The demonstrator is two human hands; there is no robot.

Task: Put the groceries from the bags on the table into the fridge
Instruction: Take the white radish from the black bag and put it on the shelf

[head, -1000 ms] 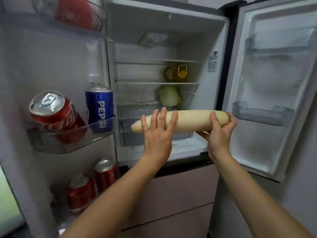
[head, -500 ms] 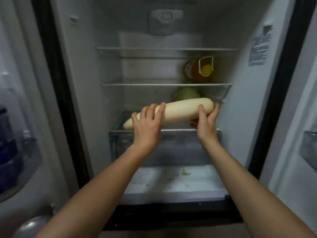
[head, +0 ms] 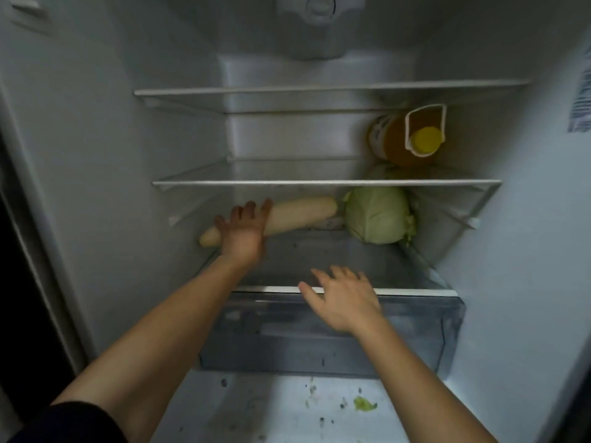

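While my left grip (head: 243, 231) lies flat on the radish (head: 300, 214), fingers spread and straight, pressing rather than clasping, the long white root rests aslant on the shelf (head: 319, 249) over the drawer (head: 319, 330). Its far end touches or stops just short of the cabbage (head: 377, 215), I cannot tell which, and its near end lies by the left wall. My right grip (head: 343, 300) hovers wide and empty above the shelf's front lip.

The risk, as I judge it: the radish is round and the glass looks smooth, so once my palm lifts it may roll toward the front lip, where no rail shows to stop it. A firmer shove would drive it into the cabbage, which sits near the right-hand corner and could be nudged out of place. The upper shelf (head: 319, 183) leaves little headroom, so my knuckles could catch its edge on the way out. On that upper shelf a bottle (head: 393, 145) of amber liquid lies on its side, yellow cap toward me; a bump there might set it rolling too.

Surface and room: clear glass shelves with white trim, a smoky plastic drawer closed beneath, white fridge (head: 96, 139) walls in dim light. A dial (head: 319, 8) sits in the ceiling and a printed label (head: 580, 100) on the right wall. On the fridge floor below the drawer lie dark crumbs (head: 224, 383) and a green leaf scrap (head: 363, 404). No bags or table are in view.
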